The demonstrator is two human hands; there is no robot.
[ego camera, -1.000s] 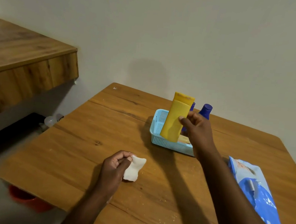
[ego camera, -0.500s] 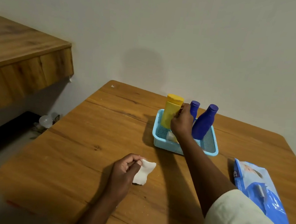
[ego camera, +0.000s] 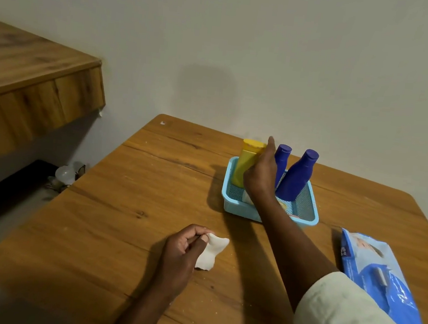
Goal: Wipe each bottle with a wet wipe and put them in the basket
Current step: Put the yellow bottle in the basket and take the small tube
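Observation:
A light blue basket (ego camera: 304,220) sits at the far middle of the wooden table (ego camera: 129,205). A yellow bottle (ego camera: 244,165) stands upright in its left end, and two dark blue bottles (ego camera: 282,158) (ego camera: 297,178) stand to its right. My right hand (ego camera: 259,174) rests against the yellow bottle's right side with the index finger straight up; its other fingers are hidden. My left hand (ego camera: 182,251) rests on the table near the front and pinches a crumpled white wet wipe (ego camera: 211,251).
A blue pack of wet wipes (ego camera: 385,280) lies on the table's right side. Small pale items lie on the basket floor under my wrist. A wooden counter (ego camera: 31,84) juts out at the left, with a light bulb (ego camera: 65,172) on the floor below. The wall is close behind the basket.
My right hand has lowered the yellow bottle into the basket's left end and straightened its index finger. My left hand has kept the wipe in place.

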